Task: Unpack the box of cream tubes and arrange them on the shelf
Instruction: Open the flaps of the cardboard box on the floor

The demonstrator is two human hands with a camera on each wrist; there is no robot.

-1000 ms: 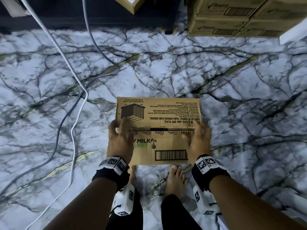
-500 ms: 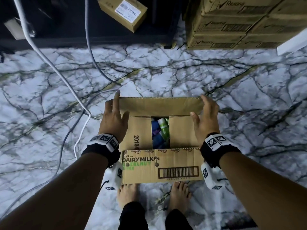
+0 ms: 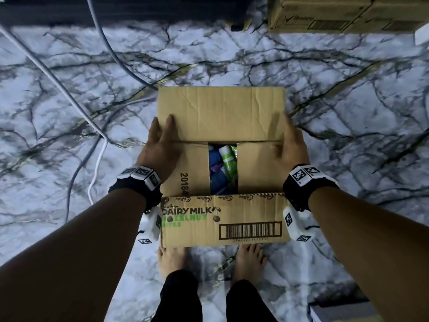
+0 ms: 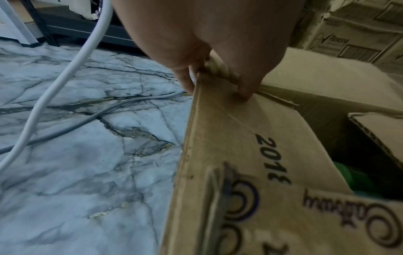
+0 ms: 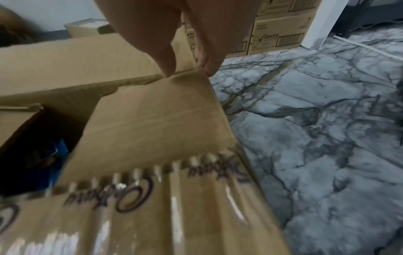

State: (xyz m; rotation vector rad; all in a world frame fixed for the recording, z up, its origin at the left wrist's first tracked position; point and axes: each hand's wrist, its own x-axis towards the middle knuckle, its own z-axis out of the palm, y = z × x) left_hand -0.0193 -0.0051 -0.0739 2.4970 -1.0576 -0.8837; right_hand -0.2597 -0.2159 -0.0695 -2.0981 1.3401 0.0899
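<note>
A brown Dairy Milk carton [image 3: 220, 112] stands on the marble floor in front of my bare feet. Its far flap lies folded back and its near flap [image 3: 222, 219] hangs toward me. The two side flaps still lie flat, and through the gap between them I see green, white and blue cream tubes [image 3: 226, 156]. My left hand [image 3: 162, 133] pinches the far corner of the left side flap [image 4: 250, 138], thumb on top. My right hand [image 3: 287, 140] pinches the far corner of the right side flap [image 5: 152, 120] the same way.
A white cable [image 3: 58, 84] and a grey cable [image 3: 111, 47] run across the floor left of the carton. Stacked Rexona cartons [image 3: 336, 15] stand at the back right beside a dark shelf base [image 3: 139, 10]. A dark object [image 3: 343, 310] sits at the bottom right.
The carton's top flaps went from closed to open; the far flap now lies fully back. Both hands have slid from its free edge to the far corners of the side flaps.
</note>
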